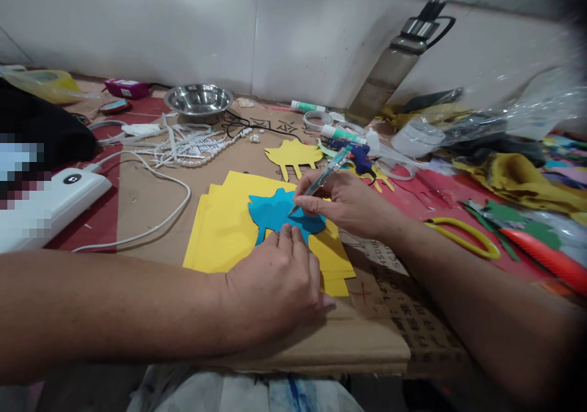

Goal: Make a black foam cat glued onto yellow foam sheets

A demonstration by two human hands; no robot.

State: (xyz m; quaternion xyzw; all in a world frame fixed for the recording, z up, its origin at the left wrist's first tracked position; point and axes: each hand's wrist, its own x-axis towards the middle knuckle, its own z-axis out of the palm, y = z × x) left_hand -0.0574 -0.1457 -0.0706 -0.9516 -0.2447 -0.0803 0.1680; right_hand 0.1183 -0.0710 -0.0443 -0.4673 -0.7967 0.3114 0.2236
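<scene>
A blue cut-out (pixel 271 211), animal-like with legs, lies on a stack of yellow sheets (pixel 215 235). My right hand (pixel 337 201) grips a clear pen (pixel 326 172), its tip at the surface of the blue cut-out. My left hand (pixel 284 271) rests palm down, fingers laid flat on the cut-out's lower part and the yellow sheets; its thumb points right. Part of the cut-out's legs is hidden beneath my left hand. Beyond the stack lies a yellow cut-out (pixel 293 155) of similar shape.
Left are a white power bank (pixel 68 198) with a cable and a steel bowl (pixel 198 101). Behind stand glue sticks (pixel 343 134), tape rolls (pixel 317 118) and a tilted bottle (pixel 389 63). Right lie yellow-handled scissors (pixel 472 241), an orange-handled cutter (pixel 545 256) and cloth scraps (pixel 509 170).
</scene>
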